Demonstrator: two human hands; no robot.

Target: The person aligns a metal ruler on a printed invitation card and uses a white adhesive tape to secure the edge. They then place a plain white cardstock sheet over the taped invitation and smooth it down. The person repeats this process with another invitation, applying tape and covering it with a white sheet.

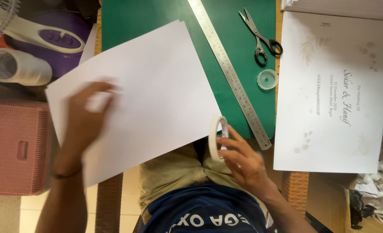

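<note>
Green cutting mat [126,17] lies under your white paper sheet [157,86]. Your left hand [85,114] presses flat on it, fingers spread; your right hand [243,159] grips a masking tape roll [217,137] beside a steel ruler [230,71].

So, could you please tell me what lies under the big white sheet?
The white sheet lies on a green cutting mat, with the left hand pressing on top. Whatever else sits beneath the sheet is covered.

A large blank white sheet of paper [157,86] lies flat and skewed across the green mat [243,51], its lower corner hanging past the bench's near edge. A cream roll of tape [216,137] stands on edge at the sheet's right edge.
</note>
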